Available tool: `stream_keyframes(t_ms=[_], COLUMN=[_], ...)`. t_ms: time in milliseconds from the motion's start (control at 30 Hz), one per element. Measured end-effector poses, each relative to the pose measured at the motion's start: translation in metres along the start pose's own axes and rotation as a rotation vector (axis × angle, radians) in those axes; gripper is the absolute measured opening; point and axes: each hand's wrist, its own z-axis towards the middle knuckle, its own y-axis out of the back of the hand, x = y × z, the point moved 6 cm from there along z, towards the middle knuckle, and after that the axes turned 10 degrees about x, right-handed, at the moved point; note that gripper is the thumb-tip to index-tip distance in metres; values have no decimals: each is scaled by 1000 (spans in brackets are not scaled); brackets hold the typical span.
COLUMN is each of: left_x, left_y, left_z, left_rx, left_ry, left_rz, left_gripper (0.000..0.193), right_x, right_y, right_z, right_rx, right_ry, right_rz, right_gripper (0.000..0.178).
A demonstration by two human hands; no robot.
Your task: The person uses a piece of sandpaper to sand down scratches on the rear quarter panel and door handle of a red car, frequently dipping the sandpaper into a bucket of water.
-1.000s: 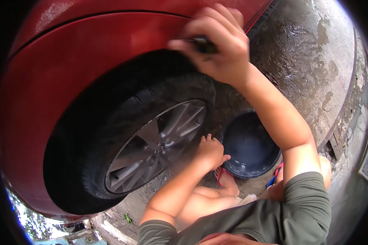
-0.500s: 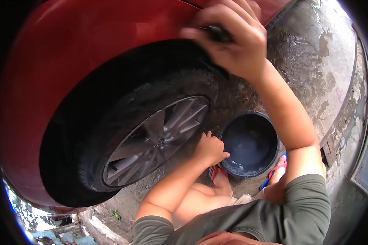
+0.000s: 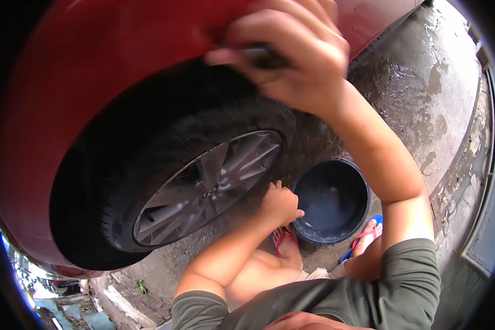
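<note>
My right hand is raised at the red car's body panel, just above the wheel arch. Its fingers are curled around a small dark object, blurred by motion, whose kind I cannot make out. Lower down, my left hand hangs beside the dark basin, its thumb out from the loosely bent fingers and close to the rim. Nothing shows in that hand. The car wheel, with silver spokes and a black tyre, stands to its left.
Wet concrete stretches away on the right. My feet, in red-strapped blue flip-flops, are on the ground near the basin. Rubble and a small green plant lie at lower left. A grey metal edge runs along the far right.
My right hand has moved left along the red panel, still holding the dark object. My left hand stays beside the basin. The whole view has shifted slightly.
</note>
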Motion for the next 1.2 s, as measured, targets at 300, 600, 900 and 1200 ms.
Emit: stream_keyframes(t_ms=[300,600,900,1200], left_x=[8,7,15,9], left_y=[-8,10,-10,-1], left_z=[-9,-12,-18,-15], left_rx=[58,189,57,109], left_ry=[-49,-101,-59,-68], left_rz=[-107,-133,-149,-133], left_gripper=[83,82,81,80], right_x=[-25,100,109,25], right_y=[10,-1,-14,18], right_z=[-137,-349,-340,35], right_rx=[385,2241,2065,430], right_ry=[-876,-580,-399,-128], right_rz=[319,539,176,103], right_gripper=[21,36,17,22])
